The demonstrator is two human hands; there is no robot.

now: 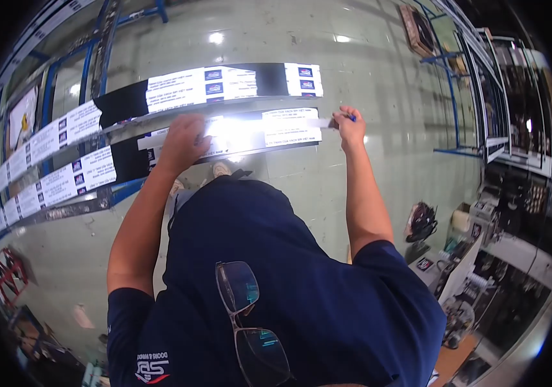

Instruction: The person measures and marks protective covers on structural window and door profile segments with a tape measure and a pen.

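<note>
Two long dark profiles covered in printed white film lie side by side, the far profile [185, 90] and the near profile [292, 132]. My left hand [189, 142] rests on the near one, its fingers bent over the film; whether it grips anything there is hidden. Just past the right end of that profile, my right hand [351, 129] is closed on a thin light strip [318, 123] that reaches back over the film. Something blue shows at its fingers. Strong glare covers the film between my hands.
Blue metal racks [86, 64] bear the profiles at the left. More blue frames [454, 97] stand at the right. A cluttered workbench [427, 264] is at the lower right, and a red metal frame [6, 276] is at the lower left.
</note>
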